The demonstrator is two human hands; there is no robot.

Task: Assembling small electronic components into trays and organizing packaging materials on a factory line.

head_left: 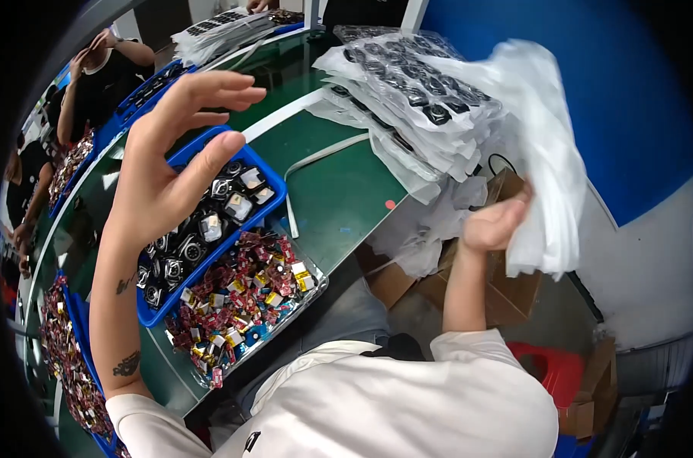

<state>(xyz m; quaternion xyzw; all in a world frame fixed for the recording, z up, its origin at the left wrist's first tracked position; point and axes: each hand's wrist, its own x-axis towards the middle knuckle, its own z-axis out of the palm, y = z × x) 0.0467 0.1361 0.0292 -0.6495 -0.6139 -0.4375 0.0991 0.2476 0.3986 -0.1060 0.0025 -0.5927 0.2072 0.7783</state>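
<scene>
My left hand (167, 164) is raised above a blue bin (279, 187), its fingers curved and apart with nothing between them. Black watch-like cases (192, 248), some with pale squares on them, fill that bin. Off to the right, my right hand (499, 221) is closed on a white, thin, crumpled sheet (549, 160), smeared by motion; whether it is foam or plastic I cannot tell. The sheet hangs beside a tall stack of white sheets and clear trays (415, 114), whose top layer carries rows of black round parts.
A clear tray (322, 284) of small red and yellow parts sits at the table's near edge. A white strap (327, 153) lies on the green table (354, 191). Cardboard boxes (514, 286) and a red stool (556, 370) stand at right. Other people work across the table.
</scene>
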